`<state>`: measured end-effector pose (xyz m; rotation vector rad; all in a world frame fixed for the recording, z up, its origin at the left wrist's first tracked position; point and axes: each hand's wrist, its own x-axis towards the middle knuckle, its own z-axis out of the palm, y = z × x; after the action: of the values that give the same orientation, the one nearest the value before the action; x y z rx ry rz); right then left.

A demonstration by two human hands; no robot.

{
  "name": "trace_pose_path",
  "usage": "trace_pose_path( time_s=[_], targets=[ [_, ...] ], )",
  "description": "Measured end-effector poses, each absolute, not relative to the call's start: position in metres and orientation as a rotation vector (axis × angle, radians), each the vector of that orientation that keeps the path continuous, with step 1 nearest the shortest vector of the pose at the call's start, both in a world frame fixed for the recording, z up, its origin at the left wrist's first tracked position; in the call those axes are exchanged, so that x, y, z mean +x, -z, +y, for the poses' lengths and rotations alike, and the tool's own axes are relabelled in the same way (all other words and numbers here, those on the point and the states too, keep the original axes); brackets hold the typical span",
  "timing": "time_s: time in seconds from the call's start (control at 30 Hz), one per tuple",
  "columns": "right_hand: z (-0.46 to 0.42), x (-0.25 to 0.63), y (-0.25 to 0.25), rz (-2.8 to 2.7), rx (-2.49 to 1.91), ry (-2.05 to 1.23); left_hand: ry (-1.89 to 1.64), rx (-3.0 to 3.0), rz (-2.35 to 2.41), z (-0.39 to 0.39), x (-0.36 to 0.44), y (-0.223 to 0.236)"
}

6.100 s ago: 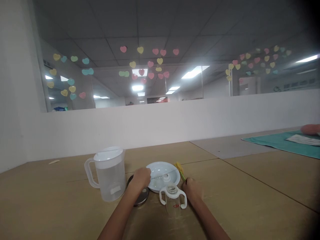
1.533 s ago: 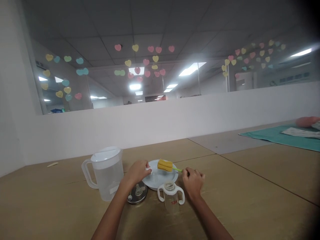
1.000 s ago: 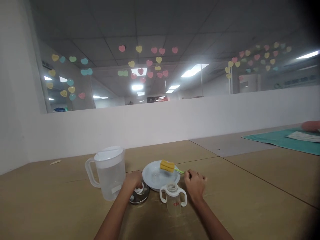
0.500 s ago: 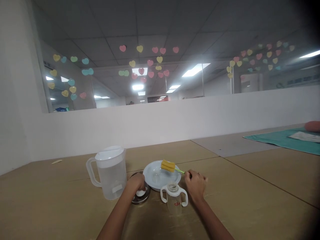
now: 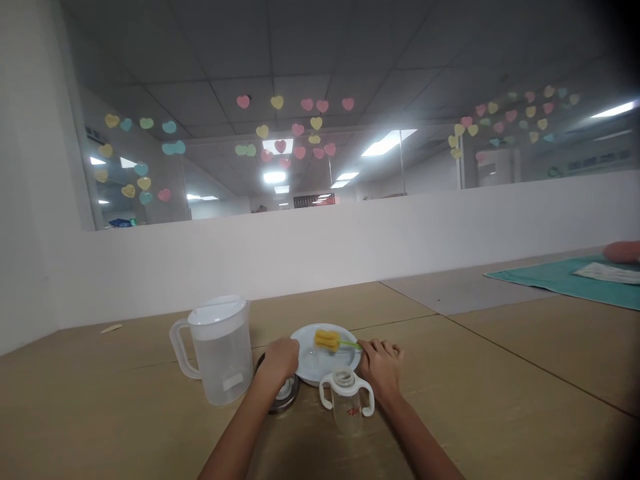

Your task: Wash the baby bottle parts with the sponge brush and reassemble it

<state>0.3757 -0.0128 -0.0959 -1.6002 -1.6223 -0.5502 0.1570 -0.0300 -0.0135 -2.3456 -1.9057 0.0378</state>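
Note:
My right hand is closed on the thin green handle of a bottle brush, whose yellow sponge head is over the white bowl. My left hand is closed at the bowl's left rim, above a round metal dish; its fingertips are hidden, so I cannot tell what they grip. In that dish lies a white ring-shaped part, partly covered by the hand. Between my forearms a clear baby bottle with two white handles stands upright, its top uncovered.
A clear plastic pitcher of water stands left of my left hand. Farther left lies a small flat wooden piece. At the far right is a teal cloth bearing a white cloth and a pink object. A white wall closes the back.
My left hand set the white ring-shaped part down in the metal dish, then rose to the bowl's rim. My right hand moved slightly left, lowering the brush head towards the bowl.

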Motion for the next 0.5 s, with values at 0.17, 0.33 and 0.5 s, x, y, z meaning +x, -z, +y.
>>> trace_pose_path(
  time_s=[0.17, 0.33, 0.5],
  targets=[
    [-0.013, 0.378, 0.095, -1.718, -1.412, 0.468, 0.119, -2.403, -1.863, -0.029, 0.167, 0.023],
    [-0.015, 0.378, 0.096, -1.678, -1.347, 0.449, 0.170, -2.463, -1.848, -0.022, 0.172, 0.035],
    [-0.015, 0.378, 0.095, -1.506, -1.423, 0.356, 0.429, -2.463, -1.786, -0.023, 0.166, 0.021]
  ],
)
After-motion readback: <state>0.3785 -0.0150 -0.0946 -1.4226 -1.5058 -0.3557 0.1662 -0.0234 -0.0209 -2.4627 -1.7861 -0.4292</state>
